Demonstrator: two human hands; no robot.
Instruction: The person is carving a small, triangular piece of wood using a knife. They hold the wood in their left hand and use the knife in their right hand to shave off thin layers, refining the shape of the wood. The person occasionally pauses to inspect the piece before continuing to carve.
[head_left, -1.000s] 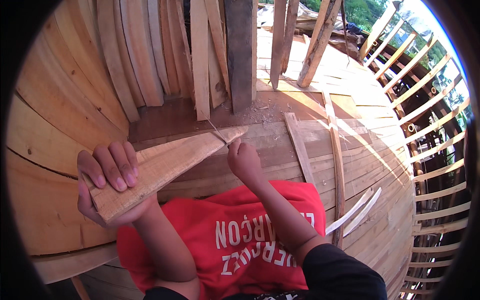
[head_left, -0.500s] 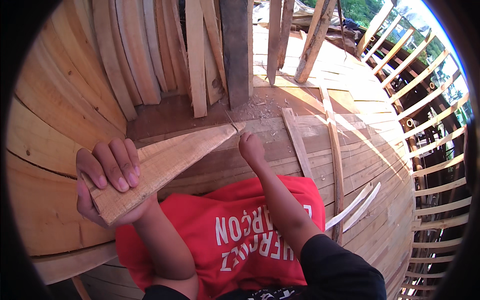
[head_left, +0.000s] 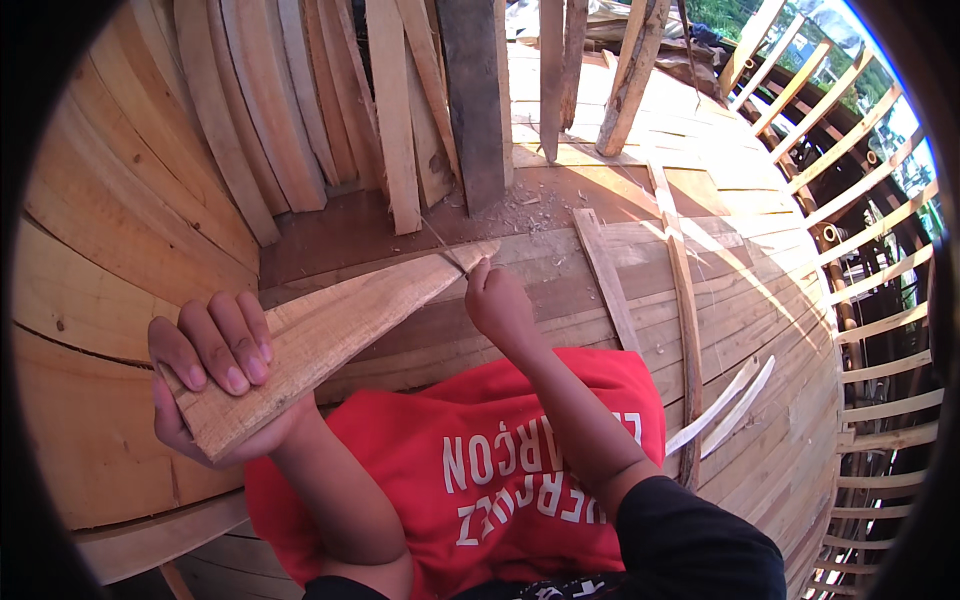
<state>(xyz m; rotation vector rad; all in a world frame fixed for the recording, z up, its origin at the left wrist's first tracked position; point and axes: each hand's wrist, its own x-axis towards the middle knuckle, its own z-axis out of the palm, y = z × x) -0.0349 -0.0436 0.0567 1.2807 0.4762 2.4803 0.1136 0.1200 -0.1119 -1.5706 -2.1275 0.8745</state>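
A tapered wooden wedge (head_left: 350,325), broad at its lower left end and narrowing to a tip, is tilted up in front of me. My left hand (head_left: 222,355) is closed round the broad end, fingers over the top and palm beneath. At the narrow end, my right hand (head_left: 500,305) is closed in a fist on a thin, dark, straight tool (head_left: 447,249) that crosses the wood near its tip. The tool's grip is hidden in the fist, and whether it is a file or a blade I cannot tell.
Red cloth (head_left: 400,440) with white print lies below my arms. Curved planks (head_left: 110,250) form the left wall; upright timbers (head_left: 480,110) stand ahead. On the planked floor lie a long batten (head_left: 677,310), a shorter board (head_left: 605,280), pale curved strips (head_left: 735,405) and shavings (head_left: 530,200). Slatted ribs (head_left: 880,375) edge the right.
My right hand has moved slightly down and left along the wedge's tip, and more of the thin tool shows beyond the wood. My left hand keeps its grip; the view has shifted a little.
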